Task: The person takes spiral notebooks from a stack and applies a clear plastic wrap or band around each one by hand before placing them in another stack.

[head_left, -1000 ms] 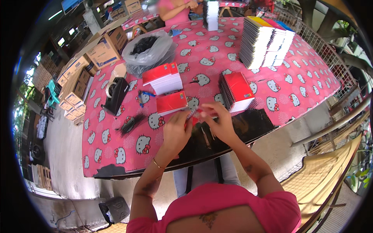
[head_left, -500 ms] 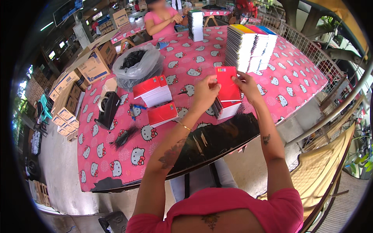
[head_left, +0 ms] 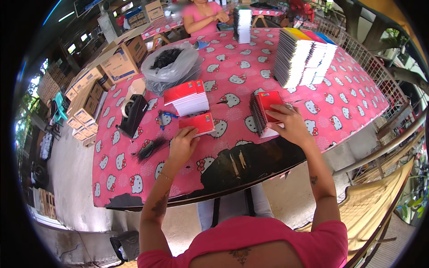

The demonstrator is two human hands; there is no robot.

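My left hand (head_left: 183,145) rests its fingertips on the near left edge of a low stack of red notebooks (head_left: 201,121), its thumb apart from the fingers. My right hand (head_left: 291,123) lies with stretched fingers over the cover of the top notebook on a spiral-bound red stack (head_left: 268,99). Its palm covers part of that stack's right side. Behind the low stack stands a taller, fanned pile of red notebooks with white page edges (head_left: 190,103).
Left on the pink patterned table (head_left: 241,94) are a black tape dispenser (head_left: 134,117), black bristly strands (head_left: 149,149), a blue tool (head_left: 163,118) and a plastic bag (head_left: 174,69). Tall notebook stacks (head_left: 301,58) stand far right. A person (head_left: 203,20) works across the table. Cartons (head_left: 118,62) line the left.
The red notebook held up between both hands now lies on the spiral-bound stack under my right hand. My left hand has moved left to the low stack. The view has shifted slightly.
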